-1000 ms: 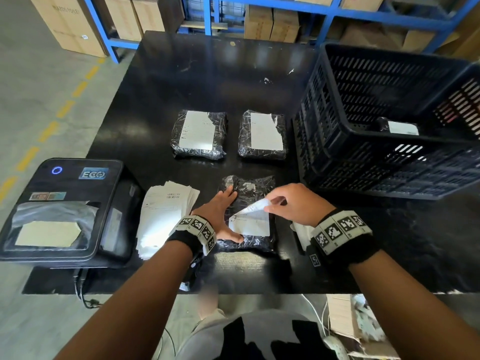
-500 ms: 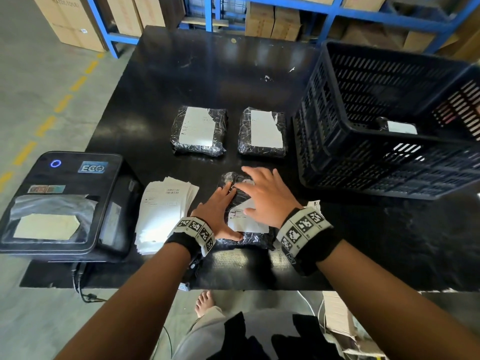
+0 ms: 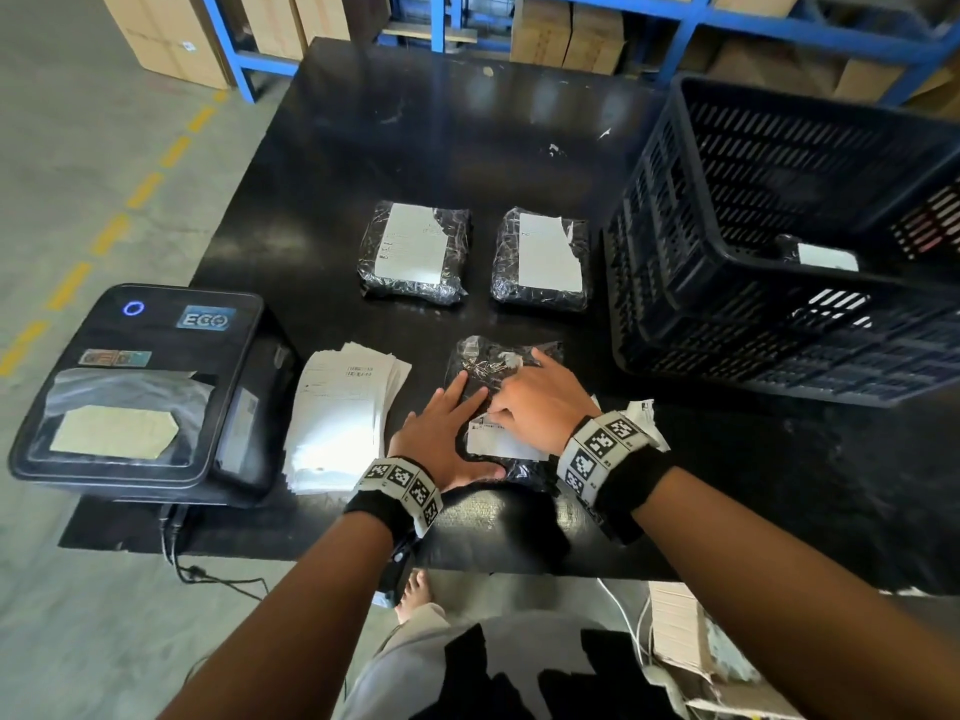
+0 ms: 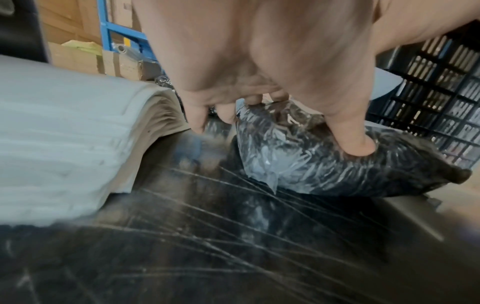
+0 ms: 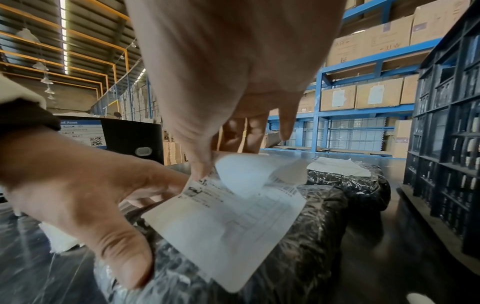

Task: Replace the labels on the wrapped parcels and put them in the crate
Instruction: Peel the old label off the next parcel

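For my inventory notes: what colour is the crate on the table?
The crate is black, with slotted, ventilated walls. The head view shows it best.

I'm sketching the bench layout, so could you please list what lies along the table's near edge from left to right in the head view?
Label printer → stack of labels → left hand → right hand → black crate.

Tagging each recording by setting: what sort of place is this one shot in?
Most likely a warehouse packing station. Blue shelving behind the black table holds cardboard cartons. A label printer sits beside a stack of labels, with wrapped parcels and a black crate nearby.
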Demonstrator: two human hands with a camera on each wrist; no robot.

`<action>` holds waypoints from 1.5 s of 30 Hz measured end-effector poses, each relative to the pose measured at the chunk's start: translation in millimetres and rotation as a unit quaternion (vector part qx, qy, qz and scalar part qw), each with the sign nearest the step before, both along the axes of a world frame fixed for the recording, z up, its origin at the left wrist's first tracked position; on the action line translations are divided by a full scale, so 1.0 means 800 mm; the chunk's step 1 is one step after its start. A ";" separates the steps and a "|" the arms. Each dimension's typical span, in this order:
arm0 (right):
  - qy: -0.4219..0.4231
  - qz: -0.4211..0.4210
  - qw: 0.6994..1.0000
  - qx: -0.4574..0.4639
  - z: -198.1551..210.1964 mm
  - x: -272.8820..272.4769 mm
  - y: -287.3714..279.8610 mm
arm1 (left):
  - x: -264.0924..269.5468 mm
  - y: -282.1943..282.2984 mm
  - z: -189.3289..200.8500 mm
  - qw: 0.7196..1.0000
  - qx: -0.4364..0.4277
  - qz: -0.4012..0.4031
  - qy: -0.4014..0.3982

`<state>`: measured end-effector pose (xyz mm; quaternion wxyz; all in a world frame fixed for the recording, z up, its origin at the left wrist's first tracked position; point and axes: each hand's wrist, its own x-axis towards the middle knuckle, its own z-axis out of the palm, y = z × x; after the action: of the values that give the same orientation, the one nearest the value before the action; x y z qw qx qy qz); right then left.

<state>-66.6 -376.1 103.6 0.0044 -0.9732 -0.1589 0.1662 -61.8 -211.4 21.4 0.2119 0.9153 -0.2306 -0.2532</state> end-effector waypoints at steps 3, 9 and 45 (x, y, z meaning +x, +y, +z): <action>0.005 0.018 1.000 -0.006 0.004 -0.009 -0.005 | 0.000 0.001 -0.001 1.000 -0.010 0.011 0.001; -0.048 0.026 0.999 0.003 -0.011 -0.029 -0.019 | -0.002 -0.001 -0.001 1.000 0.002 0.009 -0.006; 0.015 -0.092 0.980 0.175 0.009 -0.060 -0.098 | -0.010 -0.036 0.011 0.998 0.022 0.023 -0.056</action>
<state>-114.9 -454.5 110.4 0.1921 -0.9653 -0.0952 0.1494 -69.8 -240.3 30.2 0.1843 0.9376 -0.2154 -0.2015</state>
